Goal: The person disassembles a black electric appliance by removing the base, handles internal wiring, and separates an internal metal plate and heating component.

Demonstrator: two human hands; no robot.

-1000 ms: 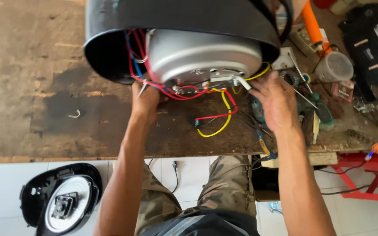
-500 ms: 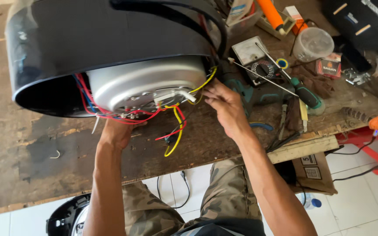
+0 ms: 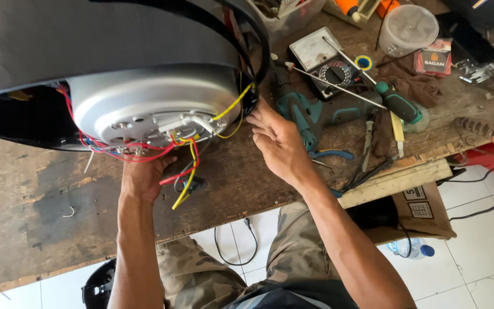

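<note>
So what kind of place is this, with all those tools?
Probably a small repair workshop: a worn wooden workbench, a dial test meter, a screwdriver, and an opened appliance with loose coloured wires.

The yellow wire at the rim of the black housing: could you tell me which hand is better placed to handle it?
Probably the right hand: its fingertips sit at the black housing rim where the yellow wire runs. The left hand is underneath, by the red wires below the metal pot base.

Analog multimeter (image 3: 322, 62) far on the wooden workbench (image 3: 24, 212), teal power drill (image 3: 310, 114) near it, clear plastic cup (image 3: 407, 27) far right, green-handled screwdriver (image 3: 397, 103) beside the drill
</note>
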